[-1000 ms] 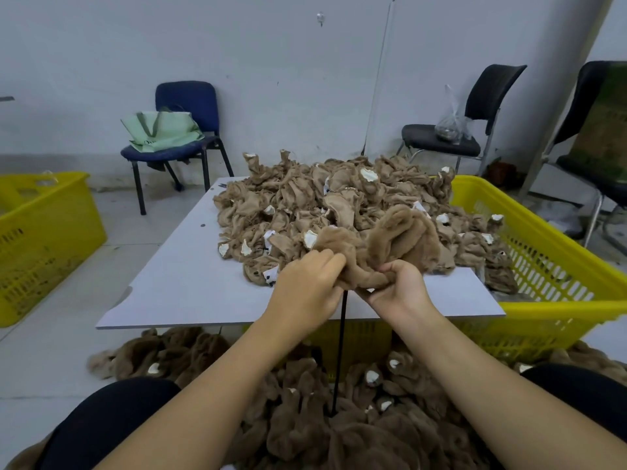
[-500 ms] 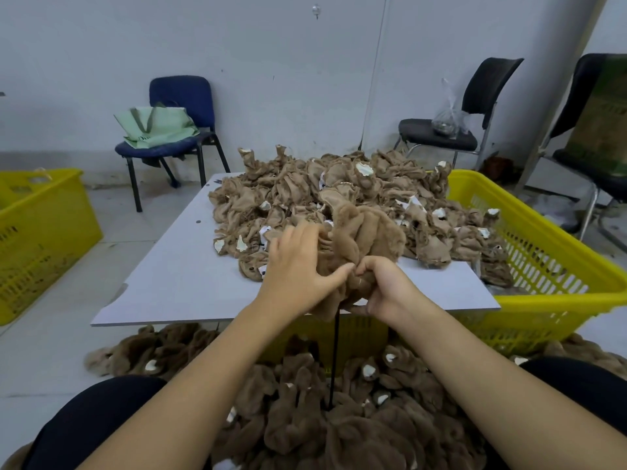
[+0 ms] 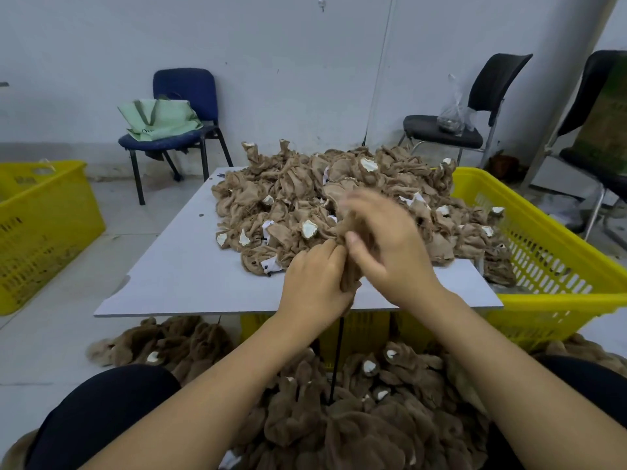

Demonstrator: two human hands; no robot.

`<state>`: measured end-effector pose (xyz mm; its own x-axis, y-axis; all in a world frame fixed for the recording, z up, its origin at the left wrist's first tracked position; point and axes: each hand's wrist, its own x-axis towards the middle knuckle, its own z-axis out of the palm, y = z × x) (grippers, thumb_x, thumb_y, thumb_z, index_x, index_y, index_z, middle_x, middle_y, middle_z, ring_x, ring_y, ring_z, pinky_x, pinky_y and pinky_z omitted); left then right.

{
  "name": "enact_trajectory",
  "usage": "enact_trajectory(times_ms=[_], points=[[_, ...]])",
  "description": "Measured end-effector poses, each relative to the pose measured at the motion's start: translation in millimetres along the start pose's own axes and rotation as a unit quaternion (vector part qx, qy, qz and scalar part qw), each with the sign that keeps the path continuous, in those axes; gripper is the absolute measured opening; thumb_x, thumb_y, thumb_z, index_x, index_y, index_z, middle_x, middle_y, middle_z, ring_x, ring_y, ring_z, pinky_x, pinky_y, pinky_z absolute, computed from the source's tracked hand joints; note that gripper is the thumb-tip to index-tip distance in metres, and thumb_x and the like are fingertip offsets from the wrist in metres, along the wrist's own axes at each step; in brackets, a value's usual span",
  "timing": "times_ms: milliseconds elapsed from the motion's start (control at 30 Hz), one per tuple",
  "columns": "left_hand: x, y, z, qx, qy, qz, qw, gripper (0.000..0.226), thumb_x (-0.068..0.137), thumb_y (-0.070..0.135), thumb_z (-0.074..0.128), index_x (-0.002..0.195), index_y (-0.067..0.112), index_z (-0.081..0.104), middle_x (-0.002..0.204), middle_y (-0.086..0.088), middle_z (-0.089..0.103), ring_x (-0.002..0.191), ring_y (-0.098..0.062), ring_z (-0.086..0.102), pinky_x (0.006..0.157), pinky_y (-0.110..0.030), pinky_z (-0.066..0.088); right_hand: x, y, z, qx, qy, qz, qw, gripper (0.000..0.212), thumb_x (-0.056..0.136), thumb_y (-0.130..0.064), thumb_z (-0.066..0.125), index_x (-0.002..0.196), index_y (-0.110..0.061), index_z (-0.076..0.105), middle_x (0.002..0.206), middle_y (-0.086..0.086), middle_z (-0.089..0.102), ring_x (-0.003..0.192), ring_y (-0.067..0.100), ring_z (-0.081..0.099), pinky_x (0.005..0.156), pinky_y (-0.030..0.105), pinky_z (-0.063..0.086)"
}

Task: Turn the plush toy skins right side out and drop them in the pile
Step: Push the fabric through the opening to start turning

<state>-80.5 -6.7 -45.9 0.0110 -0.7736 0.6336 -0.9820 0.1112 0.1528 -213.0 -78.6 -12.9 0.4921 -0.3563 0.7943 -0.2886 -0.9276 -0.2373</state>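
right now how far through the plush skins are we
Done: a fluffy pile of turned skins lies on the floor between the knees. In hand: the left hand and right hand grip one skin over the board's near edge. Left: a big heap of inside-out skins on the board, so roughly midway.

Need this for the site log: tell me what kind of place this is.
Probably a small toy-making workroom, not a home. A board bears a heap of brown plush skins, more lie on the floor, and yellow crates stand alongside. Both hands work one skin.
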Motion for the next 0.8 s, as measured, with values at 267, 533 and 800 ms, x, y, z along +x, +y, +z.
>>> enact_trajectory(times_ms=[267,533,800], points=[[1,-22,14,-0.343,-0.241,-0.288,0.861,0.048,0.064,0.049,0.070,0.099,0.017,0.067,0.091,-0.003,0.074,0.087,-0.021,0.071,0.080,-0.047,0.059,-30,17,32,0.126,-0.161,0.267,0.942,0.034,0.087,-0.057,0.049,0.078,-0.025,0.049,0.073,-0.007,0.054,0.071,0.008,0.055,0.064,0.037,0.045],[10,-12,-2,-0.230,-0.017,-0.064,0.971,0.031,0.072,0.008,0.078,0.093,0.007,0.055,0.096,-0.003,0.046,0.080,-0.015,0.045,0.061,-0.026,0.039,-21,24,16,0.297,-0.135,0.244,0.913,0.023,0.071,-0.014,0.070,0.080,-0.022,0.051,0.078,-0.007,0.060,0.070,0.009,0.056,0.063,0.025,0.046],[2,-23,24,-0.340,-0.192,-0.202,0.898,0.046,0.075,0.002,0.076,0.115,0.007,0.056,0.113,-0.008,0.062,0.104,-0.025,0.061,0.089,-0.050,0.053,-32,32,42,0.229,-0.252,0.327,0.881,0.028,0.084,-0.004,0.057,0.111,-0.005,0.060,0.094,0.010,0.067,0.083,0.017,0.066,0.076,0.039,0.056]])
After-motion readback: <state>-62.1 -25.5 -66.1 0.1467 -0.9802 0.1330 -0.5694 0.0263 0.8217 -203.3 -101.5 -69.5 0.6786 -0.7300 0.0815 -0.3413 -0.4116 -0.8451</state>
